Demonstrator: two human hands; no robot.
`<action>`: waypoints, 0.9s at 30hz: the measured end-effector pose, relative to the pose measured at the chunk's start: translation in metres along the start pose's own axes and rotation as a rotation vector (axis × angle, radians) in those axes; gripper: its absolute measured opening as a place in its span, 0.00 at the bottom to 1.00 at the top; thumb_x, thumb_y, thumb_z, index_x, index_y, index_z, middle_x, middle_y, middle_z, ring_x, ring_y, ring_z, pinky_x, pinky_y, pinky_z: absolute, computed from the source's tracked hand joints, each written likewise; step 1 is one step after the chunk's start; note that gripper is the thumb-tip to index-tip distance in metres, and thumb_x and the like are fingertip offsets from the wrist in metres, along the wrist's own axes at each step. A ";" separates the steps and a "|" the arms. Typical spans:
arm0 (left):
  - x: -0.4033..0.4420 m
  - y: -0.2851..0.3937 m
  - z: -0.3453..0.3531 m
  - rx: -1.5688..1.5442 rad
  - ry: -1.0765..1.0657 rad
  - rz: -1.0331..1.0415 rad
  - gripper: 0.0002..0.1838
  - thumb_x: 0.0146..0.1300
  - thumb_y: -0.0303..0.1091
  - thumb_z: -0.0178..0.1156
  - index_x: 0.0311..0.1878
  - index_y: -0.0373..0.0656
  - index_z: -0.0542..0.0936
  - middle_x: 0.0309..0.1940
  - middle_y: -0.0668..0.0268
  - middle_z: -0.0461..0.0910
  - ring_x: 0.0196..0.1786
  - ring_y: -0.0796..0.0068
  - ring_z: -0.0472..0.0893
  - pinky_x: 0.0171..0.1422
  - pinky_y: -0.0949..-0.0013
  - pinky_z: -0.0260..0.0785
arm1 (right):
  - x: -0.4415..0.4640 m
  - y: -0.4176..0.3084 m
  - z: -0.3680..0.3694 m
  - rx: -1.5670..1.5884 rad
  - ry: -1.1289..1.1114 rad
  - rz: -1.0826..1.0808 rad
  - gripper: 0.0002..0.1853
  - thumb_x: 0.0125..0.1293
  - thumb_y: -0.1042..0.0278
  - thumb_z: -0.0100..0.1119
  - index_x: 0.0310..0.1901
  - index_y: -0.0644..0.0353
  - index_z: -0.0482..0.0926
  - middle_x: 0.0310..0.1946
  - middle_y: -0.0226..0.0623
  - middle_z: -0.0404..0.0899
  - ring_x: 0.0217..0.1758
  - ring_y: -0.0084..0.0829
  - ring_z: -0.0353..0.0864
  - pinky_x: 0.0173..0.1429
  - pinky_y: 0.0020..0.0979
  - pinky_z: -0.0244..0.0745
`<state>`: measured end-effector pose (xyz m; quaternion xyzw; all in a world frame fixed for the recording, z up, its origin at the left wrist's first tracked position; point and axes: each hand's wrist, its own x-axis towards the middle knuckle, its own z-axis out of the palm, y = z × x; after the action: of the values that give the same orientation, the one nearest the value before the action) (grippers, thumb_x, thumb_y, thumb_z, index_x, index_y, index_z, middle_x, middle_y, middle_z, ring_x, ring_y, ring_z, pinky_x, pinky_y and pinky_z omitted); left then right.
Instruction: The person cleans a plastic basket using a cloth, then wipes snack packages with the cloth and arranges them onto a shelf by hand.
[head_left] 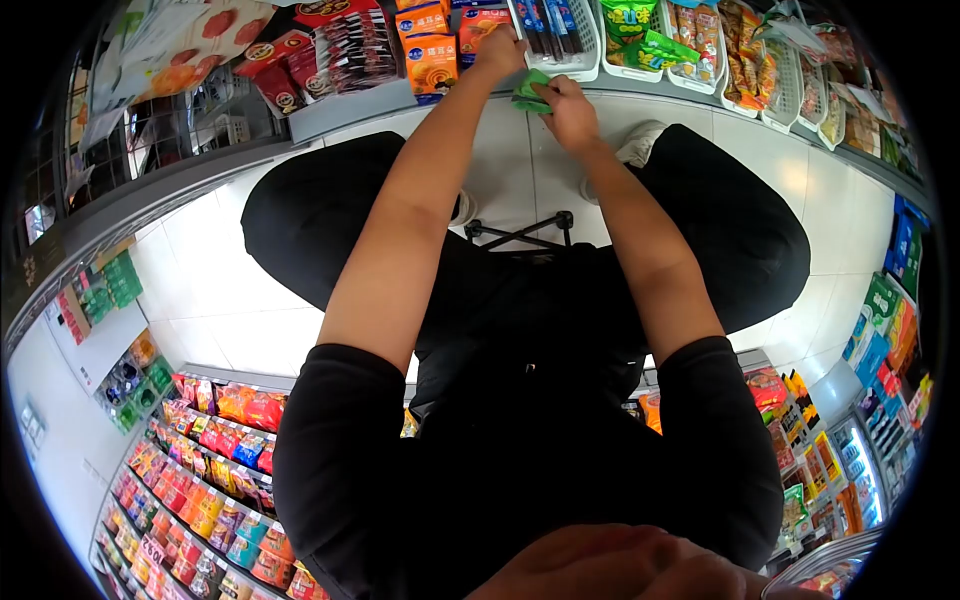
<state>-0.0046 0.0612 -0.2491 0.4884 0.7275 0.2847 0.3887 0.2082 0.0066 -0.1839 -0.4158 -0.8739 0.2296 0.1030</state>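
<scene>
My left hand (500,54) reaches to the shelf front, between an orange snack packet (482,32) and a white plastic basket (591,66) of dark blue packs. Its fingers look curled; what is in them, if anything, is hidden. Pinched in my right hand (572,114) is a crumpled green cloth (531,91), held just in front of that basket. More orange packets (431,66) stand to the left of my left hand.
Red and dark snack packs (350,50) fill the shelf at left; baskets of green bags (632,40) and other snacks line the right. Below are my bent knees, a folding stool's black legs (520,229) and white floor tiles (500,140). Stocked shelves (215,480) stand behind.
</scene>
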 end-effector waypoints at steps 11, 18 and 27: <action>0.004 -0.005 0.006 -0.006 0.028 0.000 0.14 0.72 0.42 0.64 0.43 0.39 0.81 0.27 0.62 0.89 0.36 0.66 0.91 0.50 0.63 0.80 | -0.006 0.031 -0.011 -0.010 0.309 0.313 0.28 0.57 0.68 0.75 0.62 0.47 0.84 0.52 0.38 0.77 0.57 0.44 0.79 0.57 0.43 0.80; -0.014 0.021 -0.009 -0.011 -0.014 -0.078 0.13 0.73 0.41 0.63 0.44 0.39 0.80 0.30 0.60 0.90 0.35 0.68 0.91 0.49 0.64 0.80 | -0.014 0.024 0.000 0.085 0.285 0.334 0.27 0.58 0.67 0.74 0.62 0.46 0.83 0.53 0.39 0.76 0.59 0.45 0.78 0.60 0.43 0.79; 0.010 -0.017 0.014 0.043 0.070 -0.023 0.19 0.69 0.47 0.66 0.48 0.38 0.80 0.41 0.51 0.88 0.49 0.52 0.88 0.56 0.54 0.78 | 0.017 -0.019 -0.063 -0.155 -0.622 -0.016 0.13 0.58 0.63 0.72 0.45 0.55 0.89 0.53 0.44 0.84 0.55 0.48 0.85 0.58 0.47 0.83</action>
<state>-0.0027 0.0648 -0.2729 0.4781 0.7521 0.2814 0.3558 0.2080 0.0296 -0.1201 -0.3253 -0.8817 0.2776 -0.1995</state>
